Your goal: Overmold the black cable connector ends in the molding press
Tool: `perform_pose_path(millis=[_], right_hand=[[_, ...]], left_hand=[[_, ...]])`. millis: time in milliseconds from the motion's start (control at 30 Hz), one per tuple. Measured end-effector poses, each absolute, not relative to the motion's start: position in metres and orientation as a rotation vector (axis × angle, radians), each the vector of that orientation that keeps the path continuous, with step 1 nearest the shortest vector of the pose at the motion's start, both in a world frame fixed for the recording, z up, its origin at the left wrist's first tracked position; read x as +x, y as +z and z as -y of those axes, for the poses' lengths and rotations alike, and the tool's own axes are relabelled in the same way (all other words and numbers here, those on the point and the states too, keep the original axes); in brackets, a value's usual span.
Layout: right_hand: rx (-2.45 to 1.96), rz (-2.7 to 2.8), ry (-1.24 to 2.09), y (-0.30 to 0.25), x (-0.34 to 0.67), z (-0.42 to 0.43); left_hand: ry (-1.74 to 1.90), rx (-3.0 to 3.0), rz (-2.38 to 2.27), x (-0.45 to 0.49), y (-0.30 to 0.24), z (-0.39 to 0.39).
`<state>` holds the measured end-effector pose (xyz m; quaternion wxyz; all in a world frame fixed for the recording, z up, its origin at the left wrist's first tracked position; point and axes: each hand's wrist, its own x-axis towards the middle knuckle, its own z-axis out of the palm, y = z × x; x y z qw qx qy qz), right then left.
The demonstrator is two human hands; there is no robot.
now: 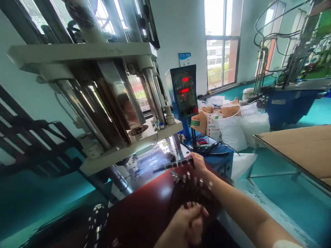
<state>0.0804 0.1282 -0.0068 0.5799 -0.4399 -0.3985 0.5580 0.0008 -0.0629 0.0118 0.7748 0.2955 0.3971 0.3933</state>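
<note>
My right hand (199,162) is closed on the near end of a dark bar (165,167) with short metal pins along it. The bar lies over the far edge of a red-brown tabletop (144,210), in front of the press bed. Below it, my left hand (188,218) is closed with its fingers curled, blurred by motion; what it holds, if anything, is hidden. Just beyond those fingers is a dark cluster with shiny metal ends (198,181), too blurred to name. At the lower left, a pile of black pieces with metal ends (97,218) lies on the tabletop.
A press (129,141) with thick steel columns stands at the left, its metal mould bed (152,160) lit. Beside it are a control box (184,91) with red digits and a blue cabinet (219,151) with cables. Sacks (232,127) and a cardboard-topped table (297,144) stand right.
</note>
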Motion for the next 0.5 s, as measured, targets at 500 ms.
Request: perform_pose_path(millis=[500], right_hand=[[-1.195,1.367,1.196,-0.025,0.193,-0.123]], left_hand=[[1.081,0.583,-0.882,-0.021,0.05,0.067]])
